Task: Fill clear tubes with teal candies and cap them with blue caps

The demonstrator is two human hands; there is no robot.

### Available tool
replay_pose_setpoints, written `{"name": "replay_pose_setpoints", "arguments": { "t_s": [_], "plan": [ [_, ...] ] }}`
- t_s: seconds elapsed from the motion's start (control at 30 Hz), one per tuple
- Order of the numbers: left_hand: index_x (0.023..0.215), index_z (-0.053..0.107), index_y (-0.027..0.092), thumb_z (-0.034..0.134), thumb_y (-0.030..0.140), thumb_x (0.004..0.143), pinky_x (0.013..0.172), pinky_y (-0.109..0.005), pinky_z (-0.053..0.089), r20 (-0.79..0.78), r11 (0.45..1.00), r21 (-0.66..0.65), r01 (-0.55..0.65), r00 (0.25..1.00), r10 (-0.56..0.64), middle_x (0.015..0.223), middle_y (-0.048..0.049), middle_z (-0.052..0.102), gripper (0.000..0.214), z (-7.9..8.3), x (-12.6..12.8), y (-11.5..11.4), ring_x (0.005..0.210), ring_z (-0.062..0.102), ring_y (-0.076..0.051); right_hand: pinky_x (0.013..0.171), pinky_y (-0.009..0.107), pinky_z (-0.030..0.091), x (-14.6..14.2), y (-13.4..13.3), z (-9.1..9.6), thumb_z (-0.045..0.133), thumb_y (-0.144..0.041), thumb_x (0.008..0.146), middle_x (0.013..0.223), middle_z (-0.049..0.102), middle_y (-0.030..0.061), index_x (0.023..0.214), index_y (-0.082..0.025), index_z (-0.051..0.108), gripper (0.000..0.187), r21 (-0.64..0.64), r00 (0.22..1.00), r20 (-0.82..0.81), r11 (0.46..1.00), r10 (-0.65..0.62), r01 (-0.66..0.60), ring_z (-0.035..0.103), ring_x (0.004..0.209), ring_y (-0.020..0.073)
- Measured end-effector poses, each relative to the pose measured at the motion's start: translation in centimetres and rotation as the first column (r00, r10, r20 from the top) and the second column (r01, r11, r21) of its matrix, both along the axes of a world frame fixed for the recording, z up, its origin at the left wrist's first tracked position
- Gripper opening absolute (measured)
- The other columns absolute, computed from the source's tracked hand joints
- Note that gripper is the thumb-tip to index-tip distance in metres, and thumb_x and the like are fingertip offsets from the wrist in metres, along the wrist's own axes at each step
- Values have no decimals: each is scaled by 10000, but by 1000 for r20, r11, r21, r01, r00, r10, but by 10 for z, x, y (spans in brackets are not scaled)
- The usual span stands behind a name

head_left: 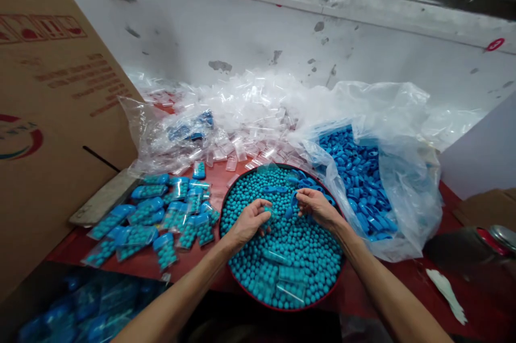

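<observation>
Over the teal beads (322,257), the right hand (316,206) pinches a blue cap (293,204) between thumb and fingertips; the left hand (250,222) curls its fingers close by, gripping what, if anything, I can't tell. Around the beads runs a round tray (221,224); filled packs (139,236) lie left, a plastic bag (407,198) of caps right.

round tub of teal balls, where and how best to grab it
Probably by the tub's rim, at its near left and near right, coming from the front: the rim is circular, red table shows along its left, and a plastic bag crowds its far right.
</observation>
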State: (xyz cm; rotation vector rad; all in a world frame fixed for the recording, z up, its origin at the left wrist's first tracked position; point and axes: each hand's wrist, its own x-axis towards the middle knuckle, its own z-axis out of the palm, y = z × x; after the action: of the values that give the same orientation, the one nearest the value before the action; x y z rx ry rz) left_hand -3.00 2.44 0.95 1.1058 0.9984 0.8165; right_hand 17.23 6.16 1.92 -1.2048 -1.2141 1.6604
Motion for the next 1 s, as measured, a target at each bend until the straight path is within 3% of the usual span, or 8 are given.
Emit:
{"name": "replay_pose_setpoints", "arguments": {
  "t_s": [0.2, 0.33, 0.47, 0.63, 0.73, 0.83, 1.0],
  "plan": [
    [931, 423, 153, 496, 242, 722, 382, -140, 346, -38, 999, 46, 7, 999, -5, 660, 45, 456, 239, 0, 9, -3, 475, 473, -53, 517, 191, 370, -25, -9, 5, 617, -325, 650, 603, 469, -52, 666, -150, 501, 210, 267, 946, 322, 954, 47, -138, 446, 547, 70],
    [927, 416, 159, 482, 259, 747, 374, -126, 315, -10, 997, 75, -6, 1000, 7, 652, 44, 461, 216, 2, 10, -8, 455, 434, -38, 458, 186, 348, -33, -23, 12, 511, -332, 755, 609, 471, -52, 795, -179, 525, 158, 324, 920, 376, 913, 114, -246, 432, 492, 70],
    [1016, 387, 176, 475, 282, 753, 369, -147, 315, -9, 996, 85, 13, 1000, -12, 708, 27, 489, 297, 4, 10, -13, 460, 454, -56, 560, 208, 415, -31, -34, 19, 444, -275, 806, 733, 560, -14, 981, -204, 551, 217, 385, 906, 400, 873, 136, -301, 510, 598, 97],
    [1186, 370, 209, 540, 242, 702, 496, -178, 378, -53, 990, 135, -45, 997, 52, 906, -24, 518, 514, 6, 12, -19, 588, 479, -76, 660, 256, 450, -34, -44, 23, 450, -269, 803, 800, 619, 13, 965, -202, 607, 236, 425, 921, 389, 886, 7, -187, 560, 673, 129],
    [1233, 330, 232, 530, 257, 711, 479, -184, 370, -56, 992, 117, -41, 997, 48, 995, -45, 494, 560, 11, 12, -23, 558, 458, -66, 619, 260, 463, -37, -48, 22, 478, -301, 784, 725, 625, 13, 923, -188, 635, 238, 368, 949, 313, 926, -41, -81, 562, 636, 137],
    [1249, 300, 239, 516, 258, 724, 455, -183, 364, -49, 992, 122, -3, 999, 9, 930, -35, 496, 568, 19, 12, -27, 511, 435, -56, 540, 252, 464, -38, -51, 20, 517, -327, 755, 647, 611, 10, 880, -165, 649, 244, 286, 976, 211, 958, -58, -5, 549, 562, 131],
    [1259, 275, 238, 488, 233, 734, 440, -183, 365, -51, 994, 111, -5, 999, 10, 882, -30, 497, 567, 28, 14, -30, 475, 435, -49, 513, 250, 455, -41, -57, 20, 568, -341, 717, 585, 601, 4, 828, -153, 661, 237, 296, 969, 161, 946, -189, 135, 537, 514, 124]
  ]
}}
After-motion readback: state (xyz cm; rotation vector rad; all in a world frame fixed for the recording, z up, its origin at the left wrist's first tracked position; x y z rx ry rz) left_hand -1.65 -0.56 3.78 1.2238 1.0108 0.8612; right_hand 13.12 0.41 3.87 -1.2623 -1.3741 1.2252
